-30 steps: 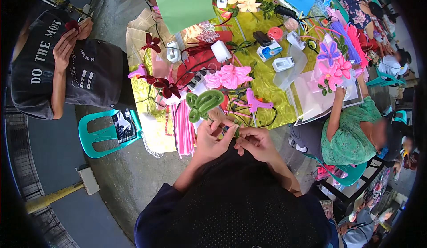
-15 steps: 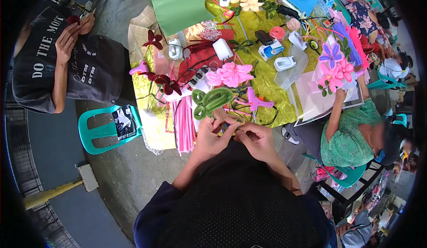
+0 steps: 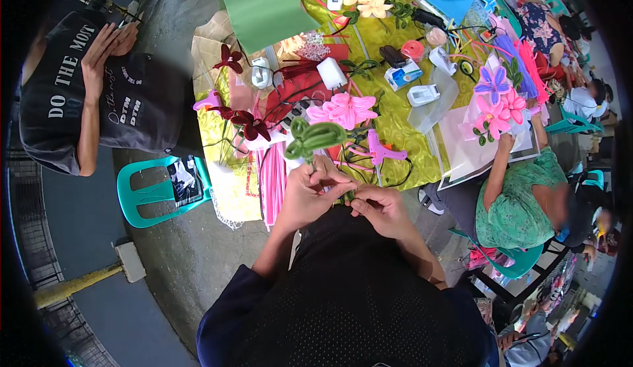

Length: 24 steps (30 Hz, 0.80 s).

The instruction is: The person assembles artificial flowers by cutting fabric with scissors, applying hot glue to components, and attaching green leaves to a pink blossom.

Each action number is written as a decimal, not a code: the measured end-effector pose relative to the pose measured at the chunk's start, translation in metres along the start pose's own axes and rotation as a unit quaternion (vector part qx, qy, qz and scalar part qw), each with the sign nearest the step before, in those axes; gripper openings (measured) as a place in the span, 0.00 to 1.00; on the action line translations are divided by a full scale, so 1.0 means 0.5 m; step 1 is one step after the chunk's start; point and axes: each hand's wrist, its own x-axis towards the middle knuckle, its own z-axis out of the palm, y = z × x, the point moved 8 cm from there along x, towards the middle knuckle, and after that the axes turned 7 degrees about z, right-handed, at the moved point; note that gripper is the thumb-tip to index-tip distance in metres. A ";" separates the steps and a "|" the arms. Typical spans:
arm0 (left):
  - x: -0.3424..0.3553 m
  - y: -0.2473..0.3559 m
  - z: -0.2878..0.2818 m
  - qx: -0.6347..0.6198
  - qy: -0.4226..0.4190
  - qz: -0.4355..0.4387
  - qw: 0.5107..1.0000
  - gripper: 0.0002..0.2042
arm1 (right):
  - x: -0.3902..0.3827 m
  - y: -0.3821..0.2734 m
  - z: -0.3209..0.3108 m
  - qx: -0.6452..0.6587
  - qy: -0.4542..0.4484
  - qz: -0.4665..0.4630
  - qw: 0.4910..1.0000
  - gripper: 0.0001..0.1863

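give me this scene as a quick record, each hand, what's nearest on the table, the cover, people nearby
left hand: holds a green fuzzy looped piece, loops beyond the fingers
right hand: fingertips close to the left hand's, by the green strand; grip partly hidden
nearest on table: pink flower, purple glue gun, pink fuzzy stems
table cover: shiny yellow cloth
person at left: dark shirt, hands raised
person at right: green top, hand at pink and purple flowers
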 end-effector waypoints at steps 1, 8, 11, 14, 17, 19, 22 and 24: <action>-0.002 -0.006 -0.001 0.036 -0.006 -0.011 0.999 0.20 | 0.003 -0.007 0.000 -0.049 0.005 -0.010 0.999 0.03; 0.010 0.022 -0.002 0.070 0.045 0.053 0.995 0.13 | 0.005 -0.001 -0.042 -0.038 0.141 -0.006 0.989 0.04; 0.013 0.004 -0.012 0.087 0.047 0.038 0.994 0.12 | 0.010 0.001 -0.056 0.009 0.167 -0.003 0.986 0.05; 0.013 -0.005 0.001 0.080 0.026 0.019 0.996 0.08 | 0.012 0.002 -0.058 0.015 0.162 -0.005 0.987 0.05; 0.007 -0.016 0.020 0.028 0.021 0.012 0.999 0.09 | 0.008 0.010 -0.055 0.008 0.171 -0.001 0.985 0.06; 0.008 -0.018 0.031 -0.018 0.018 0.025 0.999 0.12 | 0.009 0.009 -0.052 0.007 0.177 -0.005 0.984 0.07; 0.007 -0.023 0.034 -0.021 0.033 -0.005 0.999 0.11 | 0.008 0.009 -0.052 -0.003 0.177 -0.019 0.984 0.08; 0.008 -0.022 0.028 0.038 0.029 0.031 0.998 0.11 | 0.009 0.015 -0.052 -0.031 0.172 -0.032 0.984 0.08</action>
